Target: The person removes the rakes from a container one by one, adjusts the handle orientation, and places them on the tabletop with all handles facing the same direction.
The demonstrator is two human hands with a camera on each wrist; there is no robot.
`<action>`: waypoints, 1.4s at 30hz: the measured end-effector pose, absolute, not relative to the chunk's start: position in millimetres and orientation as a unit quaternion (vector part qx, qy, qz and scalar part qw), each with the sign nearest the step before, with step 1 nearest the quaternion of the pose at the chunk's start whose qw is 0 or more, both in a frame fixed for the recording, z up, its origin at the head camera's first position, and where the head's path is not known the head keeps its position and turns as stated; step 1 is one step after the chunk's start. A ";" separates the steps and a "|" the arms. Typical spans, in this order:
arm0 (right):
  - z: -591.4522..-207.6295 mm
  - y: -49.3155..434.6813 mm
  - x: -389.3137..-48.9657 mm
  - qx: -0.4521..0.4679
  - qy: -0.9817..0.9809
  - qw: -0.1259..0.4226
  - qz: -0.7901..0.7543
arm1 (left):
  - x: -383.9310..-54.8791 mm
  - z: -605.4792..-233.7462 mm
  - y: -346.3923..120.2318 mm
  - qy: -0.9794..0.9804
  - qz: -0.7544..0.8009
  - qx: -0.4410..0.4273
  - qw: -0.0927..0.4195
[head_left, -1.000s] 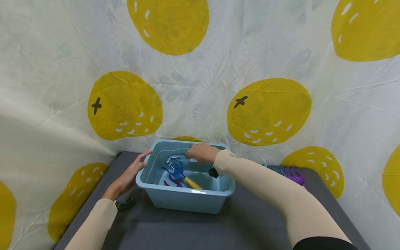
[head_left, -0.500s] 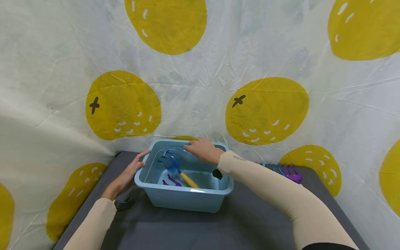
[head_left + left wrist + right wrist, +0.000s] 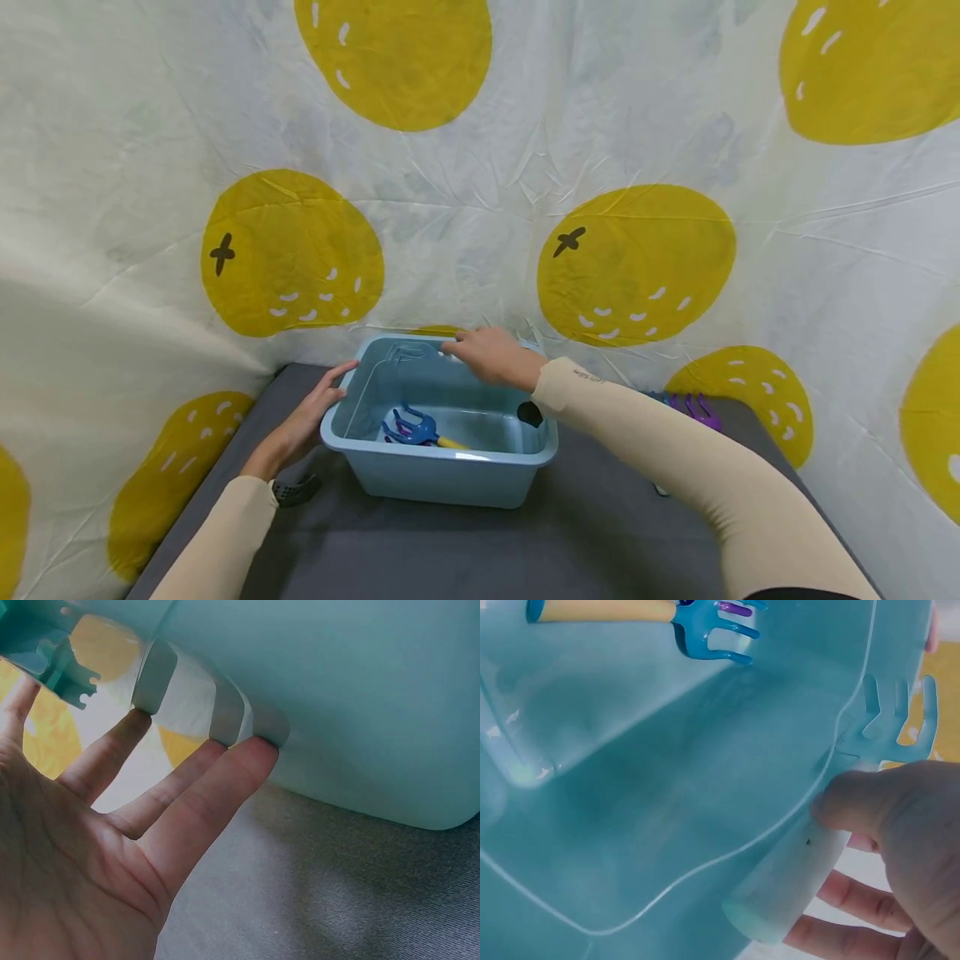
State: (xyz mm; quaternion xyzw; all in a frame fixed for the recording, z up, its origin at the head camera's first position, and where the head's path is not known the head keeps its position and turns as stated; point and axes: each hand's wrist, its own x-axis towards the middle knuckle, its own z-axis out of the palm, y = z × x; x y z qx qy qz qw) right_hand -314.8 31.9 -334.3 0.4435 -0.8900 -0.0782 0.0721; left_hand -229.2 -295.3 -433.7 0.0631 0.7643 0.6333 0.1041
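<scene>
A light blue plastic tub (image 3: 442,479) stands on the dark grey tabletop. Over its back rim, my right hand (image 3: 495,358) grips a small garden fork (image 3: 791,877) by its pale, thick handle; pale blue tines point left. Fingertips of my left hand (image 3: 303,425) touch the tub's left side, the fingers fairly straight in the left wrist view. Inside the tub lies a blue hand fork (image 3: 416,429) with a yellow handle (image 3: 607,609). A purple pronged tool (image 3: 735,609) is partly hidden beneath it.
Right of the tub, purple tines (image 3: 703,412) and bluish ones show behind my right forearm, which hides the rest. A small pale item (image 3: 660,490) peeks out below the forearm. A white curtain (image 3: 465,250) with yellow fruit print hangs close behind the tub.
My right hand has risen slightly with the pale fork. The blue fork first shifted up and left, then dropped flat over the purple tool. My left hand keeps its place at the tub.
</scene>
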 end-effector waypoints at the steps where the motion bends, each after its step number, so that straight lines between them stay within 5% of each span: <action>1: -332.2 34.5 -314.5 0.445 -0.891 0.068 -0.063 | -229.2 -433.8 -295.1 0.764 0.634 0.063 0.104; 15: -298.5 93.9 -308.4 0.439 -0.896 0.024 0.053 | -231.0 -436.5 -294.3 0.776 0.619 0.072 0.098; 25: -288.2 152.9 -300.6 0.418 -0.898 0.072 0.116 | -228.2 -433.3 -296.2 0.775 0.620 0.074 0.098; 32: -294.8 213.2 -290.1 0.394 -0.902 0.096 0.151 | -226.7 -435.2 -296.9 0.779 0.613 0.079 0.100; 42: -330.5 306.1 -259.3 0.330 -0.910 0.052 0.247 | -229.7 -436.6 -297.4 0.772 0.623 0.085 0.096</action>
